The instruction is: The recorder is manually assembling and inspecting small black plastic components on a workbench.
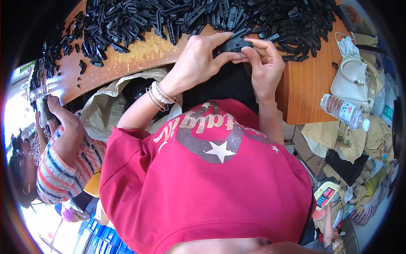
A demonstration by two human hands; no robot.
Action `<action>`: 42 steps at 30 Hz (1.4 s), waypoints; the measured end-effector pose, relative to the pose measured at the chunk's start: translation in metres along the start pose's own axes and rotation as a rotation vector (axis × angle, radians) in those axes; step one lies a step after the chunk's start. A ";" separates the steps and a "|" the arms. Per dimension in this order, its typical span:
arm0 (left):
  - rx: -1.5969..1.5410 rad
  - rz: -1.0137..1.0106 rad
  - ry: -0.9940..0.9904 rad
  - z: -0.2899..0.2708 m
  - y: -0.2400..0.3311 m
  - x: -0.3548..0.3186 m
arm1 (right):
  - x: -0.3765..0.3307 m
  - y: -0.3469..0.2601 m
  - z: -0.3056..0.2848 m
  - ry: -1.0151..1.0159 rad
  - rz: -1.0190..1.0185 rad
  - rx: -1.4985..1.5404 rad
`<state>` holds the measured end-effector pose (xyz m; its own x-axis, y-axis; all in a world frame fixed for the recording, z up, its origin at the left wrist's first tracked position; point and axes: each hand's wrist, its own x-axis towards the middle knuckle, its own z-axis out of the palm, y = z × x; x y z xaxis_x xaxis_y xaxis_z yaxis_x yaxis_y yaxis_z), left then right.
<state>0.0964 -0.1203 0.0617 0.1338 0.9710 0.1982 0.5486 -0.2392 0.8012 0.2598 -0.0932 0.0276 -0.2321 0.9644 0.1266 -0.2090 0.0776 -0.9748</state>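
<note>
Both my hands meet over the table's near edge, around a small black plastic part [234,45]. My left hand [203,57] pinches it from the left, thumb below and forefinger above. From the right, my right hand [265,59] grips the same part, its thumb and fingertips closed on the lower right side. The part's exact kind is not clear; it is dark, blocky, and has a long narrow piece sticking up to the right. Just beyond my hands lies a wide heap of black plastic parts [135,21], with more slim black pieces [292,25] piled at the right.
The wooden table [308,89] carries the heaps. An open woven sack [103,112] hangs below its edge at left. On the right are a white handbag [349,80], a clear water bottle [344,111] and a calculator [326,195]. Another person [67,156] works at the left.
</note>
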 end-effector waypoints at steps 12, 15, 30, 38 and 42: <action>0.087 0.002 -0.051 -0.011 0.002 -0.017 | -0.004 0.005 -0.002 -0.063 -0.027 -0.055; 0.051 0.024 -0.030 -0.022 0.006 -0.028 | -0.002 0.007 0.001 -0.221 0.070 -0.033; 0.382 0.021 0.151 -0.068 -0.039 -0.022 | 0.029 0.048 -0.015 -0.113 -0.249 -1.069; 0.659 0.191 0.319 -0.027 -0.083 0.019 | 0.014 0.022 -0.006 0.032 0.163 -0.117; 0.243 0.005 0.258 -0.023 -0.075 0.015 | 0.019 0.018 0.004 -0.128 0.097 0.085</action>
<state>0.0383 -0.0880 0.0178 -0.0588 0.9298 0.3634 0.7331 -0.2068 0.6479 0.2481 -0.0745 0.0132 -0.3733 0.9258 0.0604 -0.2581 -0.0411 -0.9652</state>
